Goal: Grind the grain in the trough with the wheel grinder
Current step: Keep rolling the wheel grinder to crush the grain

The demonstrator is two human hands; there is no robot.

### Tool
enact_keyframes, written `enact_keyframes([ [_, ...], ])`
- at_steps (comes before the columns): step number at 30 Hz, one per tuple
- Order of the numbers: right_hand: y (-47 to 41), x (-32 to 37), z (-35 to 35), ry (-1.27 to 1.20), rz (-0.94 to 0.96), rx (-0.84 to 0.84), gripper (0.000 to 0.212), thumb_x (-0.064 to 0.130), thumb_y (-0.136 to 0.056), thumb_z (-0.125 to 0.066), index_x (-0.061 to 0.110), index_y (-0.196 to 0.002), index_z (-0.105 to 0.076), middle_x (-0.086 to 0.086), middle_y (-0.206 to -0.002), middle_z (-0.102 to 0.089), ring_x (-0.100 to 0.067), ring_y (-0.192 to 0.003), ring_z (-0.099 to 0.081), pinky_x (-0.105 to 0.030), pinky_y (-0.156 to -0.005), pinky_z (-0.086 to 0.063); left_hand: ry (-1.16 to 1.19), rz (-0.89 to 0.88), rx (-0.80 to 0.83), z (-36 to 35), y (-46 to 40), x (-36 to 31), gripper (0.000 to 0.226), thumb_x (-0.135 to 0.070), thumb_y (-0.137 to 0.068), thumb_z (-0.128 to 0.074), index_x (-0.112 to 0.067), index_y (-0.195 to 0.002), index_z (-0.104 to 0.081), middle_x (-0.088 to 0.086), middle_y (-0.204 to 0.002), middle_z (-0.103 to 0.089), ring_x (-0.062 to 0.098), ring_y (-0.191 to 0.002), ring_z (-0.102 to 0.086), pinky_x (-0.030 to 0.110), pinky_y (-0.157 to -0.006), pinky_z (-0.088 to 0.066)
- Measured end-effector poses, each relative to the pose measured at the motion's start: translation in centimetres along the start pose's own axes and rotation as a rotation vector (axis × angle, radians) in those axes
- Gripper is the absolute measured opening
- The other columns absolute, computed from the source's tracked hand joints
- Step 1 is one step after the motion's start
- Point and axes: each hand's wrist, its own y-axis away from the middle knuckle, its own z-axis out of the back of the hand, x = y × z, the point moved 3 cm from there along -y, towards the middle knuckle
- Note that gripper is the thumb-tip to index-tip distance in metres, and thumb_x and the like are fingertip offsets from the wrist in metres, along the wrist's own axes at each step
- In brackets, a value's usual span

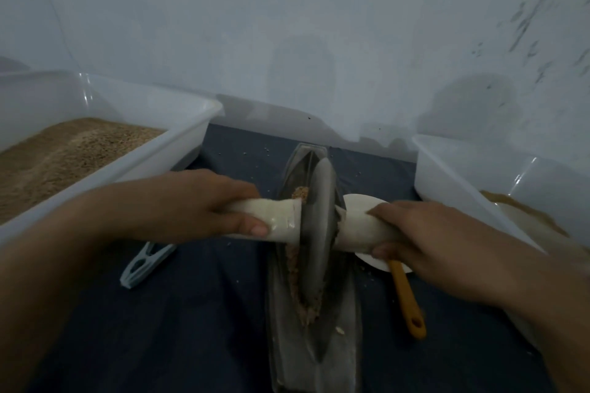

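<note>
**Both hands on the wheel grinder**

Seen from the head camera, the left hand (pixel 204 204) clasps the left handle (pixel 271 217) and the right hand (pixel 424 233) wraps the right handle (pixel 357 230); the wheel grinder (pixel 316 242) stands upright in the metal trough (pixel 344 313) on a dark cloth (pixel 191 329); crushed grain (pixel 303 293) lines the groove; a white bin (pixel 178 140) of grain sits left, a yellow spoon (pixel 407 297) right.

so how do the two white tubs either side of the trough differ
The left tub holds a broad bed of coarse, pale brown grain that fills most of its floor; the right tub holds a smaller heap of darker, finer-looking brown material against one side. The left tub reaches further back toward the wall. Both are white plastic with sloped walls, standing on the dark cloth.
</note>
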Motion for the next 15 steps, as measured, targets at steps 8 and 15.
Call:
enact_keyframes([
  [8, -4.1, -1.9, -2.3, 0.016, -0.123, -0.173, 0.037, 0.023, -0.095, -0.050, 0.019, -0.130, -0.044, -0.002, -0.125, -0.049, -0.015, -0.114, -0.041, -0.020, -0.082, -0.026, -0.535, 0.062, -0.513, -2.2, -3.0, 0.5, 0.056, -0.061, -0.084, -0.026, -0.026, -0.123, -0.048, -0.006, -0.116, -0.056, 0.016, -0.108, -0.052, 0.030, -0.088, -0.032],
  [15, -1.5, -0.9, -1.0, 0.031, -0.053, -0.020, 0.026, 0.038, -0.091, -0.052, 0.025, -0.114, -0.050, 0.008, -0.102, -0.052, -0.005, -0.088, -0.043, -0.022, -0.069, -0.029, -0.201, -0.039, -0.206, -0.2, -0.8, -0.2, 0.061, -0.077, -0.064, -0.029, -0.038, -0.105, -0.053, -0.014, -0.087, -0.060, -0.001, -0.077, -0.055, 0.025, -0.073, -0.042],
])
